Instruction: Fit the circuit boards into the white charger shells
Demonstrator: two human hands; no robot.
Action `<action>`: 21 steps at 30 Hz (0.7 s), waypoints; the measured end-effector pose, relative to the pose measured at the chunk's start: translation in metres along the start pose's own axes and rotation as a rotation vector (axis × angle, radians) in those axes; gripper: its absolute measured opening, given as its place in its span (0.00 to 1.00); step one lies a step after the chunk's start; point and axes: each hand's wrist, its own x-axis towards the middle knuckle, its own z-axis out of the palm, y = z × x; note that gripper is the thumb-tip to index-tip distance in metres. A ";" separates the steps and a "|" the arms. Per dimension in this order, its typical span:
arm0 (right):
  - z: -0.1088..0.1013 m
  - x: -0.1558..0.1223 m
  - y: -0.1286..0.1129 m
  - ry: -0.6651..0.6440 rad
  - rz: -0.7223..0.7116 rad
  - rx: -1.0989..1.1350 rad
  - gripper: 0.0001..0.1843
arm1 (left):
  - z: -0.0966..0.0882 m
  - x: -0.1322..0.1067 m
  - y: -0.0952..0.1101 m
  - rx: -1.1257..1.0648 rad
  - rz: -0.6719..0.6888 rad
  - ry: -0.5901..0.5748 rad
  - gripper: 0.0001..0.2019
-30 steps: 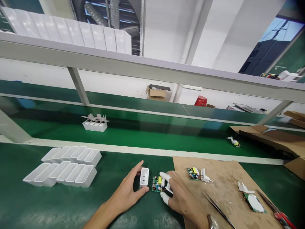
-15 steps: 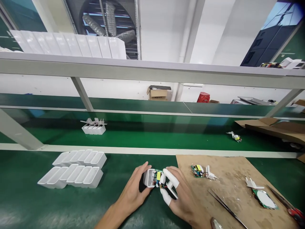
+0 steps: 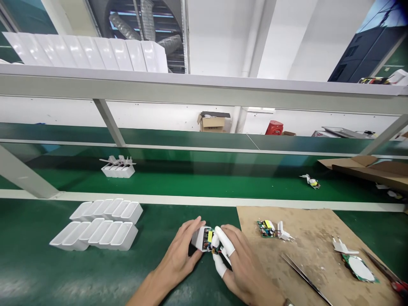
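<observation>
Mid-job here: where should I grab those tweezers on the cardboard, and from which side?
Probably pinch the tweezers across both arms, nearer the body than the tips, from above: they lie flat, slim tips parted and pointing away.

The dark green bench (image 3: 105, 276) carries two rows of white casings (image 3: 98, 233) and a brown cardboard sheet (image 3: 310, 246).

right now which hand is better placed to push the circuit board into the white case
Probably the right hand: it holds the circuit board by the end away from the white case, which the left hand grips.
</observation>
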 end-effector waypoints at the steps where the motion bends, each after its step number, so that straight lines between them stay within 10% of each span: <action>1: 0.000 0.000 0.000 -0.002 -0.011 0.000 0.42 | 0.000 0.000 0.000 -0.001 0.000 0.003 0.37; 21: 0.002 -0.002 0.002 0.005 -0.032 -0.020 0.42 | 0.001 -0.003 -0.001 -0.006 0.021 0.009 0.39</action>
